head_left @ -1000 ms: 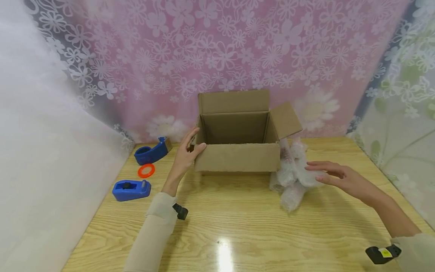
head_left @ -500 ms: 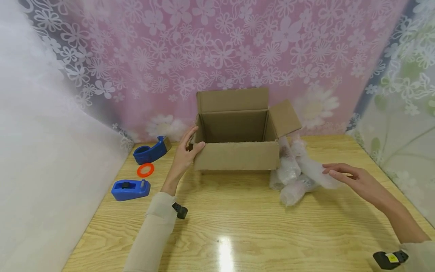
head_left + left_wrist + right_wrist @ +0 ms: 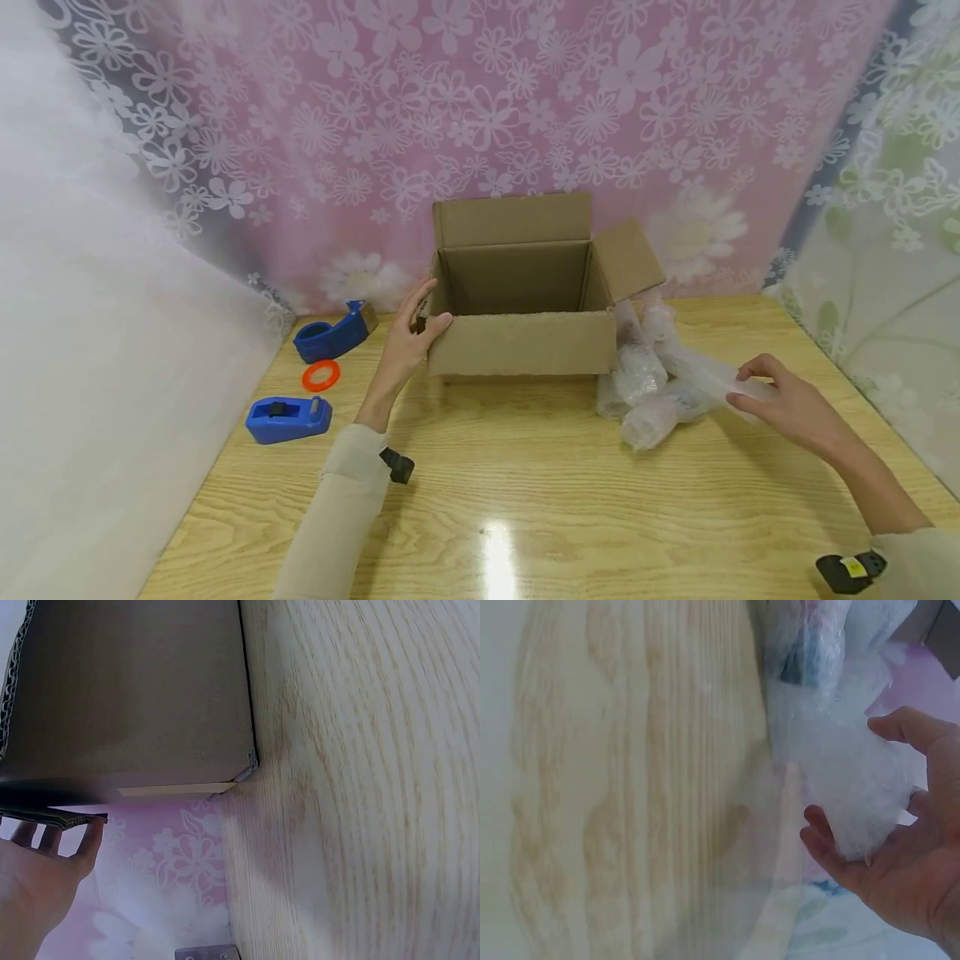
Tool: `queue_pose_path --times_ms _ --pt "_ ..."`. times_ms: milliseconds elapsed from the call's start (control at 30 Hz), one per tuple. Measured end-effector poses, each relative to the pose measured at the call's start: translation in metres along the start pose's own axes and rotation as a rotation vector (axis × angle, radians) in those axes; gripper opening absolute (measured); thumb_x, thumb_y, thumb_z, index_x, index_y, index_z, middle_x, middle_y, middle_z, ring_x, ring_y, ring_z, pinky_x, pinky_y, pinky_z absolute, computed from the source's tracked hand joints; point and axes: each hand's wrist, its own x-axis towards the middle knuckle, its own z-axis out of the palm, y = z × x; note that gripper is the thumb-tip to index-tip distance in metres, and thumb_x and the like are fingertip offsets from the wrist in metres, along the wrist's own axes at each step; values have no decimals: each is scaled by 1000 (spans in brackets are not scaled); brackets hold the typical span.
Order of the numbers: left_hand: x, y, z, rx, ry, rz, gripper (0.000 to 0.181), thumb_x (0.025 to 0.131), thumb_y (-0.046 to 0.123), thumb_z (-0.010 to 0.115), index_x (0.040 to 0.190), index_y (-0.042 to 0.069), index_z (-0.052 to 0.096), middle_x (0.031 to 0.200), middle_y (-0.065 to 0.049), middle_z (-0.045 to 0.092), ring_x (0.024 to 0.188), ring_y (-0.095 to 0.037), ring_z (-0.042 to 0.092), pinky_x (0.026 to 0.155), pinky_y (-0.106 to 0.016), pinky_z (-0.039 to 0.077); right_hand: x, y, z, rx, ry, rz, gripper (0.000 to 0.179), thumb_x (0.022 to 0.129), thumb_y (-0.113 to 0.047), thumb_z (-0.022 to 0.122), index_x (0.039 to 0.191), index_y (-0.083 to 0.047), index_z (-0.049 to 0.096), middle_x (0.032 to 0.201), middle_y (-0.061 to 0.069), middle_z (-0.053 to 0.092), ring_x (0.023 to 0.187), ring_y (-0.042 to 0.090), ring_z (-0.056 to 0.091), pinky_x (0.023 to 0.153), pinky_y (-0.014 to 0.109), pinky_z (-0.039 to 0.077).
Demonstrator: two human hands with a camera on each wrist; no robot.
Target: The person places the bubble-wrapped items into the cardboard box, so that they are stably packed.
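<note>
An open cardboard box (image 3: pixel 522 346) stands at the back of the table, its flaps raised or folded outward. My left hand (image 3: pixel 405 333) holds its left side, thumb at the front corner. In the left wrist view, the fingers of that hand (image 3: pixel 45 877) lie against a side flap (image 3: pixel 52 817). To the right of the box lies a pile of bubble-wrapped rolls (image 3: pixel 637 375). My right hand (image 3: pixel 795 408) grips the near end of one bubble-wrapped roll (image 3: pixel 701 372). In the right wrist view, thumb and fingers curl around the wrapped end (image 3: pixel 855 787); its contents are hidden.
At the left of the table are a blue tape gun (image 3: pixel 333 337), an orange ring (image 3: pixel 321 376) and a blue tape dispenser (image 3: pixel 288 418). A flowered pink curtain (image 3: pixel 495 100) hangs right behind the box. Another bubble-wrapped roll (image 3: pixel 648 423) lies in front of the pile.
My right hand has shifted right and its fingers have curled around the roll's end. That roll's near end has swung right, off the front roll. My left hand stays on the box.
</note>
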Motion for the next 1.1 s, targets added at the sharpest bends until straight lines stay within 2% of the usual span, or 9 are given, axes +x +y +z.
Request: queue_pose_path --times_ms 500,667,767,800,867,933,1000,1033,1100 --pt "2 1 -1 -33 -7 -37 66 104 31 66 163 23 37 174 3 17 159 -23 14 123 -63 18 5 18 -3 78 -2 30 75 104 -43 63 157 1 35 155 44 29 132 67 34 89 72 43" --pt "-1 0 3 1 -5 -17 65 104 37 66 162 28 40 172 7 20 157 -18 19 123 -60 22 2 32 -5 149 48 48 68 105 -41 63 156 -3 41 159 39 28 135 65 32 90 54 50" --pt "-3 9 3 -13 -19 -14 64 104 32 66 162 23 40 173 3 20 158 -20 19 123 -61 22 -1 43 -11 169 80 62 62 105 -40 64 155 -7 46 162 33 27 135 32 47 81 28 50" --pt "-4 14 3 -21 -24 -21 64 104 30 66 162 22 39 173 2 20 158 -21 18 123 -60 21 -3 45 -13 180 84 69 61 105 -40 64 155 -9 47 165 31 24 137 31 46 81 27 49" --pt "-6 22 2 -38 -30 -33 65 104 26 66 163 18 38 173 2 19 158 -23 17 123 -61 19 -5 48 -17 197 105 79 58 105 -39 64 154 -12 49 166 31 20 97 21 58 71 27 47" --pt "-8 30 1 -52 -32 -43 65 104 22 65 163 15 37 173 1 18 159 -25 15 124 -62 17 -7 48 -20 223 116 87 59 105 -39 64 156 -14 48 170 27 13 114 35 57 87 44 51" --pt "-7 25 1 -51 -25 -33 66 104 26 66 163 16 37 173 1 18 159 -26 14 123 -63 16 -10 48 -23 245 136 93 59 105 -39 64 156 -15 48 172 21 8 132 52 45 98 65 41" --pt "-6 23 2 -45 -21 -27 67 104 28 66 163 16 37 173 2 18 159 -26 14 123 -64 15 -11 49 -25 242 150 93 58 105 -39 64 156 -16 48 174 14 9 136 49 44 102 56 44" --pt "-5 21 2 -38 -15 -17 67 104 31 66 163 17 37 173 2 18 159 -27 14 123 -65 15 -14 50 -28 246 166 89 58 105 -38 64 157 -18 47 173 -4 10 157 44 -1 117 57 31"
